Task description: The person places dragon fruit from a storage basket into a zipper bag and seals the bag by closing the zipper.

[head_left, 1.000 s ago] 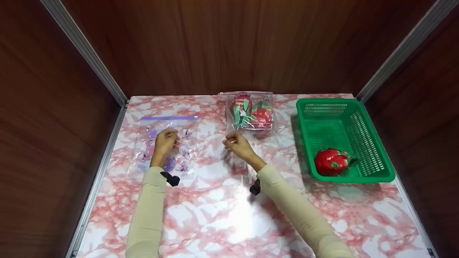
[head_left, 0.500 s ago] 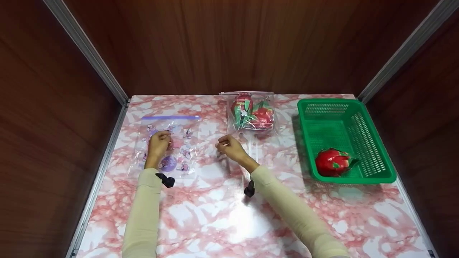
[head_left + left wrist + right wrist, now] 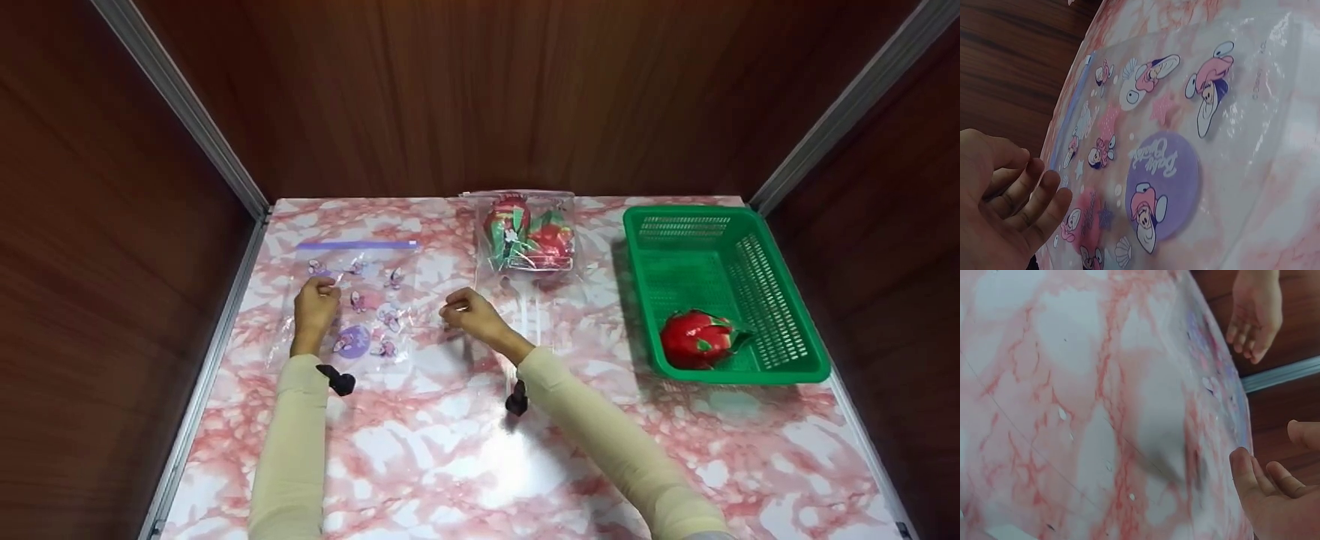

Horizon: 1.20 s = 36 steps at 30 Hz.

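Note:
A clear zip bag (image 3: 390,317) with a purple strip and cartoon prints lies flat on the left of the table. Over its left part hovers my left hand (image 3: 313,311), fingers loosely bent and holding nothing; the left wrist view shows the hand (image 3: 1013,202) apart from the bag (image 3: 1165,180). My right hand (image 3: 480,319) is above the table, right of that bag. Its fingers are relaxed, with nothing between them in the right wrist view. Beyond it, at the back, a second clear zip bag (image 3: 525,271) contains two red-and-green dragon fruits (image 3: 551,244).
On the right stands a green plastic basket (image 3: 641,300) with one dragon fruit (image 3: 694,339) at its near left corner. Clear plastic, possibly more bags, lies below the filled bag. Dark wood-grain walls (image 3: 480,97) enclose the marbled table (image 3: 420,465) at the back and sides.
Both hands have drifted left, the left hand across the printed bag towards its left edge. The right hand has also come slightly nearer. Bags, basket and fruit stay where they were.

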{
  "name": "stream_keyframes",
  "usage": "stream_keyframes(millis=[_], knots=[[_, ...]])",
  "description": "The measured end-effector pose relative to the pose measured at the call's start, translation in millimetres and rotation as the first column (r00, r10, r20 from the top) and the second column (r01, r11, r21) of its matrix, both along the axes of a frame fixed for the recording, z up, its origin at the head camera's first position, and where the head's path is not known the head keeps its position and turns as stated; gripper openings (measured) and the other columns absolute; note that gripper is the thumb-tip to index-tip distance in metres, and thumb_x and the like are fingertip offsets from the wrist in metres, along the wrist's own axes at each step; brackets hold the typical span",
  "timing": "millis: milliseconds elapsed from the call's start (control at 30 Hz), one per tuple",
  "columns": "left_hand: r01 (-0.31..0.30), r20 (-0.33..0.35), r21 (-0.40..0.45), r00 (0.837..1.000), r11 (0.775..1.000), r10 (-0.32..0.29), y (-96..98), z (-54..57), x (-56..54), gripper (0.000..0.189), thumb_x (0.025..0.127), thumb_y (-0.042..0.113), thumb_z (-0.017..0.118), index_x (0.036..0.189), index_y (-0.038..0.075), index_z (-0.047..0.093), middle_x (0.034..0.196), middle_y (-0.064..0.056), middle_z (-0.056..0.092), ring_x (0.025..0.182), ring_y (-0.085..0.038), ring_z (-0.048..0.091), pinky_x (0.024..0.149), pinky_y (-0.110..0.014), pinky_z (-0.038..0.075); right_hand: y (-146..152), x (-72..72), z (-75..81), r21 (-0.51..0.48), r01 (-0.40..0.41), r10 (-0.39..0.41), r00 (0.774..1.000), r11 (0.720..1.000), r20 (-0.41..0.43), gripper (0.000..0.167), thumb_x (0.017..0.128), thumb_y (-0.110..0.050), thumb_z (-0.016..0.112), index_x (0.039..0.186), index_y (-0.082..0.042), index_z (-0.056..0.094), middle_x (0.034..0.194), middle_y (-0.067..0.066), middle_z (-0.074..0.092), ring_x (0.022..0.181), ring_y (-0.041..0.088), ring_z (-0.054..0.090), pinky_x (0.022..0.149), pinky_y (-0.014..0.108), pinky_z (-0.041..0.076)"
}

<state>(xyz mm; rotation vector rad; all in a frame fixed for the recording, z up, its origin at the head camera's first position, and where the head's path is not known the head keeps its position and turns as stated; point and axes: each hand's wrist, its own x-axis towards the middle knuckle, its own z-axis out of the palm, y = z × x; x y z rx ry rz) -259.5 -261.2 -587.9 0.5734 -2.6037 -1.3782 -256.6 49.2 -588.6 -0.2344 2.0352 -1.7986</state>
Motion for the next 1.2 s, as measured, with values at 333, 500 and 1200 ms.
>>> stream_keyframes(millis=[333, 500, 1200], knots=[[-0.015, -0.047, -0.099, 0.999, 0.995, 0.011, -14.0, -2.3, 5.7, 0.038, 0.097, 0.007, 0.053, 0.129, -0.010, 0.065, 0.120, -0.030, 0.067, 0.118, -0.045, 0.062, 0.107, -0.053, 0.048, -12.8, 8.4, -4.2, -0.062, -0.026, 0.029, 0.998, 0.998, 0.060, 0.041, 0.103, -0.001, 0.061, 0.136, 0.018, 0.045, 0.122, 0.026, 0.064, 0.113, 0.059, 0.068, 0.098, 0.063, 0.060], [-0.005, 0.021, -0.191, 1.000, 0.982, 0.009, -17.2, -4.5, 10.1, 0.043, 0.097, 0.013, 0.057, 0.135, -0.006, 0.063, 0.135, -0.031, 0.060, 0.135, -0.052, 0.049, 0.118, -0.059, 0.039, -17.7, 12.3, -6.1, -0.052, -0.044, 0.047, 0.997, 0.998, 0.057, 0.038, 0.103, -0.001, 0.060, 0.135, 0.016, 0.047, 0.122, 0.026, 0.064, 0.113, 0.059, 0.068, 0.097, 0.062, 0.061], [0.001, 0.228, -0.223, 0.972, 0.975, 0.051, -27.2, -10.2, 22.0, 0.067, 0.100, 0.026, 0.054, 0.156, -0.008, 0.039, 0.156, -0.041, 0.040, 0.152, -0.057, 0.028, 0.128, -0.065, 0.024, -25.8, 19.6, -15.5, 0.012, -0.088, 0.087, 0.994, 0.996, 0.066, 0.048, 0.102, -0.008, 0.064, 0.141, 0.014, 0.046, 0.136, 0.031, 0.061, 0.120, 0.049, 0.066, 0.100, 0.050, 0.063]])
